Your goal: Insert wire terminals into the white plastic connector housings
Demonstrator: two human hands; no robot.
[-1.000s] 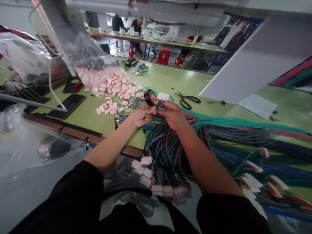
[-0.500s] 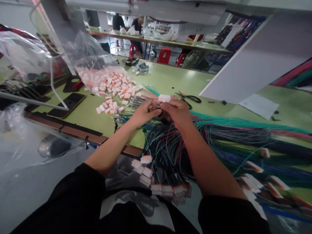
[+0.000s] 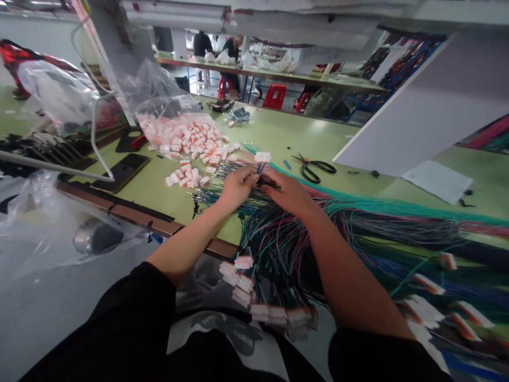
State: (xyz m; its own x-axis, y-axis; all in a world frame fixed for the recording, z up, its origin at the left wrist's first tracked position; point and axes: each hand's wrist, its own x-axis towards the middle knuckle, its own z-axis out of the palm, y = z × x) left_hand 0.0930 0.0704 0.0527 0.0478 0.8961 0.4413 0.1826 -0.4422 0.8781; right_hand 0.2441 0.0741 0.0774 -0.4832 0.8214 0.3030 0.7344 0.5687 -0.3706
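Observation:
My left hand (image 3: pixel 239 185) is closed in a pinch on a few thin wires (image 3: pixel 260 168). A white connector (image 3: pixel 262 157) stands upright on top of those wires, just above my fingertips. Close beside it, my right hand (image 3: pixel 288 192) has its fingers loosely stretched toward the wires, with a gap between thumb and fingers; its fingertips are partly in shadow. Under both hands lies a thick bundle of green, pink and dark wires (image 3: pixel 278 223). Finished wire ends with white-and-orange connectors (image 3: pixel 269 314) hang over the table's front edge.
Loose white-and-orange connectors (image 3: pixel 199 139) spill from a clear plastic bag (image 3: pixel 153 87) at the left back. Black-handled scissors (image 3: pixel 314 167) lie beyond my right hand. A phone (image 3: pixel 121 172) rests at left; a white panel (image 3: pixel 417 101) slants at right. People work at a far table (image 3: pixel 270 71).
My right hand has let go of the white connector and drawn slightly down and back. The left hand now pinches the wires under it. The whole view has shifted a little.

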